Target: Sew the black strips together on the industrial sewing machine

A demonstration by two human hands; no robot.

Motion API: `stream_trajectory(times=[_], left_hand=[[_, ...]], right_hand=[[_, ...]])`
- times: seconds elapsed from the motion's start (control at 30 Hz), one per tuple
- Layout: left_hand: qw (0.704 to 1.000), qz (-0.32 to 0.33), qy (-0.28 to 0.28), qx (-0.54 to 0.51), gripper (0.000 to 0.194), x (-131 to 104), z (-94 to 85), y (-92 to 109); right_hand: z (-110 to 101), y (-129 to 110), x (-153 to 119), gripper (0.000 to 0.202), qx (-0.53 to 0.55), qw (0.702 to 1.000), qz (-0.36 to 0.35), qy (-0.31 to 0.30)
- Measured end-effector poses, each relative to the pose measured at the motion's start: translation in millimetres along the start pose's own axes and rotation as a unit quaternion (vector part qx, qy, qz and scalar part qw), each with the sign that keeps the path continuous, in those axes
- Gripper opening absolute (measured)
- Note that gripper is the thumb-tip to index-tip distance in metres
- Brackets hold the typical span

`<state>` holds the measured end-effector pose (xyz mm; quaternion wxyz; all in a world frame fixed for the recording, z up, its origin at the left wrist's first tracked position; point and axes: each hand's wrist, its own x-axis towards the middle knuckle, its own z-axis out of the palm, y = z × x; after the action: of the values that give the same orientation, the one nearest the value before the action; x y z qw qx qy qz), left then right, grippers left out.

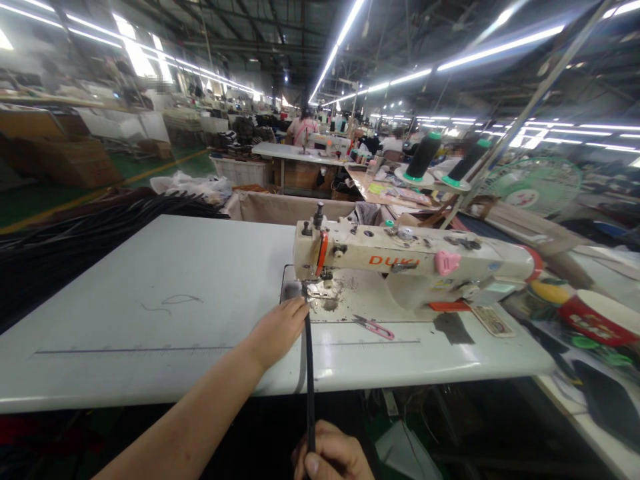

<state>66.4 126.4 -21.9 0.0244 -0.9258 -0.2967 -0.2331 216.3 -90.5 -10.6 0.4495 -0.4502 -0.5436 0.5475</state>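
A narrow black strip [310, 373] runs from under the needle area of the white sewing machine [360, 257] down over the table's front edge. My left hand [283, 327] lies on the table just before the presser foot, its fingers together on the strip's upper part. Below the table edge, my right hand [333, 453] is closed round the strip's lower part, with the thumb on top. Pink-handled thread snips [375, 327] rest to the right of the strip.
Loose threads [183, 299] lie on the white tabletop [125, 333]. Many black strips [50, 247] are heaped at the left. A red and white bowl [600, 317] and a green fan [535, 187] stand at the right. A person [303, 128] sits farther back.
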Motion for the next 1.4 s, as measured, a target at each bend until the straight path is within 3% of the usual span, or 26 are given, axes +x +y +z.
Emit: stream_trajectory(times=[0.2, 0.37, 0.47, 0.87, 1.07, 1.4], left_hand=[[1.000, 0.018, -0.014, 0.013, 0.023, 0, -2.0, 1], [0.999, 0.013, -0.041, 0.006, 0.025, 2, -5.5, 3], [0.999, 0.008, -0.038, 0.003, 0.025, 2, -5.7, 3], [0.999, 0.010, -0.028, -0.011, 0.025, -1, -1.4, -1], [1.000, 0.004, -0.030, -0.001, 0.022, 1, -8.6, 2], [1.000, 0.003, -0.022, 0.001, 0.023, 1, -7.3, 2]], right_hand=[[-3, 4, 4, 0.031, -0.020, 0.997, -0.018, 0.069], [1, 9, 8, 0.044, 0.066, 0.991, 0.069, 0.098], [5, 4, 12, 0.048, 0.112, 0.986, 0.091, 0.086], [5, -10, 3, 0.053, 0.043, 0.997, 0.061, 0.010], [8, -24, 0, 0.051, 0.077, 0.993, 0.084, 0.011], [8, -16, -1, 0.050, 0.060, 0.995, 0.075, 0.025]])
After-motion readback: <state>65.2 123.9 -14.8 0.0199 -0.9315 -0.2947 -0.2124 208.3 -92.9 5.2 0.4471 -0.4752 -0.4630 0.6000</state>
